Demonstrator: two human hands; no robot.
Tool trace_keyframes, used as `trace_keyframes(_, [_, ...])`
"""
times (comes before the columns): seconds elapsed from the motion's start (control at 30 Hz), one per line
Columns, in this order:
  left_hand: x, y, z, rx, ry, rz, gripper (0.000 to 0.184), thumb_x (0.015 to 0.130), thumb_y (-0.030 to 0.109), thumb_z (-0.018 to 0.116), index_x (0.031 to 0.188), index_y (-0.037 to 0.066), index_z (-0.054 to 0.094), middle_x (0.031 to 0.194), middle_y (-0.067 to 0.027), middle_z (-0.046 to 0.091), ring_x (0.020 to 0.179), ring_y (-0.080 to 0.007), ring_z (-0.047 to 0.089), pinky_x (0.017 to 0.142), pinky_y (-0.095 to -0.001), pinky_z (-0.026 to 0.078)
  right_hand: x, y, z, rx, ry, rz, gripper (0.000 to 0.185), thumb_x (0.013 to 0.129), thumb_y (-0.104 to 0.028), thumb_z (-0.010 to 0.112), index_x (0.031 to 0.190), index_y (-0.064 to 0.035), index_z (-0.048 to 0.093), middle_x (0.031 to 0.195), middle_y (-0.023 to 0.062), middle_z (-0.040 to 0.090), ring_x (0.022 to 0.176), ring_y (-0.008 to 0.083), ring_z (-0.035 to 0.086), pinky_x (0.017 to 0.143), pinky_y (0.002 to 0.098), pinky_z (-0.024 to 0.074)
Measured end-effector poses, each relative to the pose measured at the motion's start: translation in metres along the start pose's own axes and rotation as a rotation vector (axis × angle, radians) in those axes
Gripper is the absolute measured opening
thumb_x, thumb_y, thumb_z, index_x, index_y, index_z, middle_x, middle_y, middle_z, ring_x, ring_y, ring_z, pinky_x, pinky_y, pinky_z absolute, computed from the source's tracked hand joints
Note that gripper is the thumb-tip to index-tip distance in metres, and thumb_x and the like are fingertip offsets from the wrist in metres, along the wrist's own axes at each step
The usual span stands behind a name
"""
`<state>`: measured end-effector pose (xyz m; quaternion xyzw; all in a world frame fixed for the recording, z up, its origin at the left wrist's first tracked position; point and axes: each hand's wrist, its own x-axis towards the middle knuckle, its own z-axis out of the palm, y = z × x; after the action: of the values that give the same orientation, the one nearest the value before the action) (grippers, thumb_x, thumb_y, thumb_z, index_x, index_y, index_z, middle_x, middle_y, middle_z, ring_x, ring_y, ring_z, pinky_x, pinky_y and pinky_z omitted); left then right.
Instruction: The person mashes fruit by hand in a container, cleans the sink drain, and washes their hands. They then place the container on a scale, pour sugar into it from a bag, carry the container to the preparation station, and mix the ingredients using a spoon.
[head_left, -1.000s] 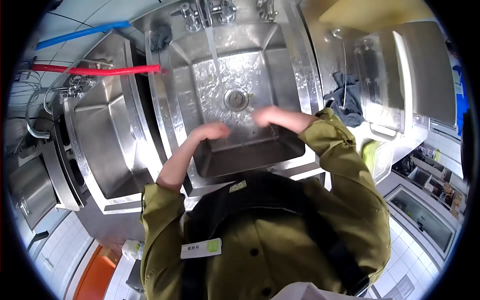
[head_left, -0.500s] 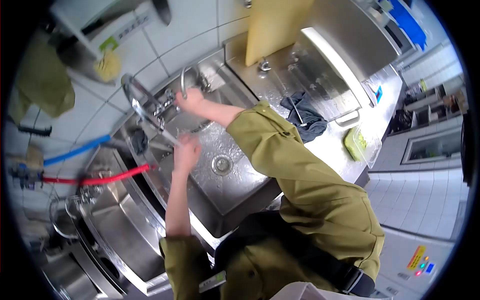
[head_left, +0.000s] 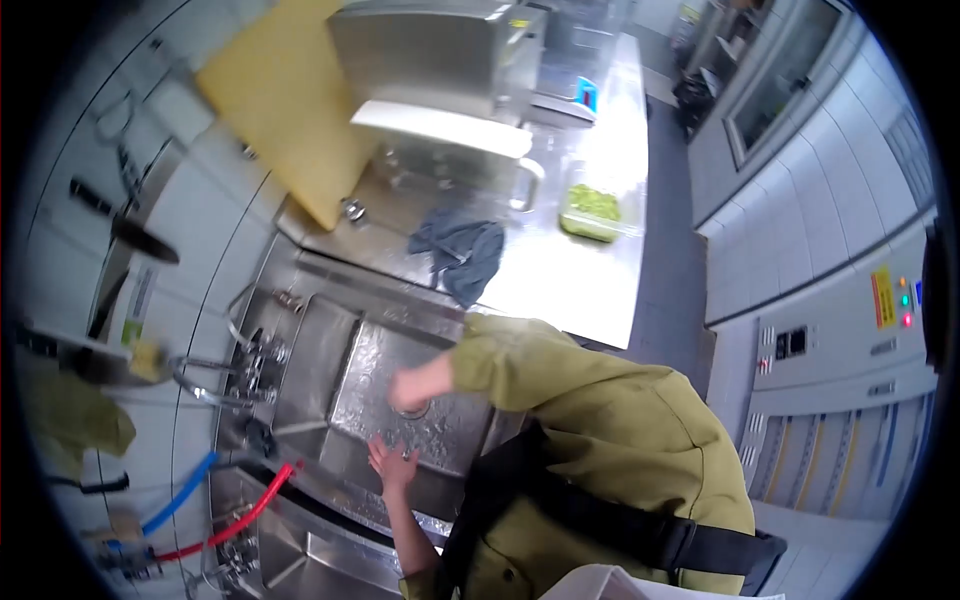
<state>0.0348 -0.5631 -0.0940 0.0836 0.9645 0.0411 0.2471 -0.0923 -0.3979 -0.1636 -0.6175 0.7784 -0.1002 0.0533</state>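
My left hand (head_left: 393, 465) hovers over the lower part of the stainless-steel sink (head_left: 312, 387), its fingers spread and nothing in them. Close above it in the head view, my right hand (head_left: 408, 388) is over the basin near the drain. Its fingers are blurred and bent away from me, so their grip does not show. Both hands are bare and apart from the chrome faucet (head_left: 215, 395) on the sink's wall side. Water drops cover the basin floor.
A dark cloth (head_left: 460, 252) lies on the steel counter beside a clear container of chopped greens (head_left: 592, 212). A yellow cutting board (head_left: 285, 110) leans at the wall. Knives (head_left: 135, 230) hang on the wall. Red (head_left: 235, 520) and blue hoses (head_left: 180, 492) run beside the sink.
Both hands have moved away from the faucet, back over the basin. My right hand has left the tap area, and my left hand's fingers have spread. The view has turned right.
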Motion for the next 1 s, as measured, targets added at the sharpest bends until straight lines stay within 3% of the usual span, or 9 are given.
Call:
trace_keyframes(0.07, [0.021,-0.013,0.016,-0.253,0.386,0.162,0.042,0.075,0.024,0.056,0.112,0.006,0.048,0.117,-0.0268,0.039,0.105,-0.0379,0.042,0.09,-0.0411,0.032,-0.038,-0.067,-0.088,0.469,-0.356,0.337,0.033,0.071,-0.035,0.058,0.073,-0.0026,0.057,0.075,0.0125,0.058,0.07,0.0311,0.056,0.061,0.0392,0.0443])
trace_keyframes(0.1, [0.055,-0.041,0.043,-0.205,0.454,0.315,0.034,0.077,0.016,0.055,0.106,-0.001,0.049,0.101,-0.0201,0.051,0.096,-0.0284,0.049,0.084,-0.0358,0.038,-0.063,-0.082,-0.1,0.546,-0.252,0.371,0.035,0.072,-0.035,0.058,0.079,-0.0013,0.056,0.077,0.0136,0.058,0.072,0.0314,0.056,0.063,0.0389,0.0441])
trace_keyframes(0.2, [0.03,0.05,-0.036,-0.856,0.325,0.045,0.029,0.081,0.013,0.051,0.104,-0.005,0.049,0.095,-0.0139,0.054,0.086,-0.0193,0.051,0.077,-0.0293,0.041,-0.15,-0.124,-0.125,0.729,0.019,0.537,0.042,0.075,-0.036,0.056,0.093,0.0015,0.052,0.082,0.0166,0.059,0.077,0.0314,0.056,0.066,0.0378,0.0435])
trace_keyframes(0.23, [0.023,0.086,-0.045,-0.86,0.491,0.161,0.025,0.083,0.01,0.048,0.103,-0.004,0.05,0.089,-0.0091,0.055,0.08,-0.0133,0.051,0.073,-0.0251,0.041,-0.18,-0.137,-0.136,0.766,0.078,0.636,0.044,0.076,-0.036,0.055,0.098,0.0016,0.05,0.083,0.0174,0.059,0.078,0.0308,0.056,0.067,0.0372,0.0433])
trace_keyframes(0.4, [0.004,0.274,-0.062,-1.336,0.025,0.375,0.022,0.084,0.011,0.048,0.102,-0.001,0.052,0.093,-0.0065,0.056,0.085,-0.0126,0.053,0.074,-0.0241,0.041,-0.338,-0.178,-0.169,0.94,0.239,0.987,0.045,0.079,-0.035,0.053,0.107,-0.0003,0.048,0.084,0.0155,0.059,0.079,0.0267,0.056,0.068,0.0326,0.0434])
trace_keyframes(0.53, [-0.01,0.418,-0.056,-1.36,-0.28,0.47,0.027,0.086,0.018,0.046,0.107,0.0,0.049,0.1,-0.0087,0.053,0.087,-0.0151,0.053,0.074,-0.0254,0.042,-0.489,-0.208,-0.166,0.852,0.422,1.273,0.044,0.079,-0.033,0.053,0.109,-0.0008,0.047,0.084,0.0137,0.06,0.078,0.0247,0.057,0.069,0.031,0.0438])
trace_keyframes(0.73, [0.057,0.5,0.005,-1.841,-0.226,0.116,0.057,0.087,0.043,0.032,0.125,0.001,0.02,0.11,-0.0205,0.04,0.095,-0.0297,0.051,0.079,-0.0379,0.045,-0.705,-0.242,-0.139,0.943,0.638,1.636,0.053,0.077,-0.039,0.054,0.107,0.0034,0.049,0.08,0.0146,0.06,0.072,0.0219,0.059,0.069,0.0302,0.045])
trace_keyframes(0.8, [0.067,0.518,0.001,-1.978,-0.178,0.076,0.061,0.086,0.045,0.032,0.126,0.001,0.016,0.112,-0.0211,0.037,0.095,-0.031,0.05,0.078,-0.0383,0.046,-0.76,-0.22,-0.157,1.082,0.73,1.581,0.043,0.079,-0.032,0.054,0.103,0.0031,0.051,0.077,0.009,0.06,0.068,0.0149,0.058,0.065,0.0261,0.0455])
trace_keyframes(1.0, [0.064,0.572,-0.034,-1.573,0.196,-0.079,0.045,0.085,0.033,0.044,0.111,0.002,0.025,0.108,-0.0166,0.036,0.069,-0.0268,0.058,0.06,-0.0326,0.05,-0.835,-0.053,-0.198,1.03,1.385,1.399,0.026,0.081,-0.018,0.052,0.096,0.0032,0.053,0.077,0.0072,0.059,0.066,0.0114,0.056,0.059,0.0221,0.0444])
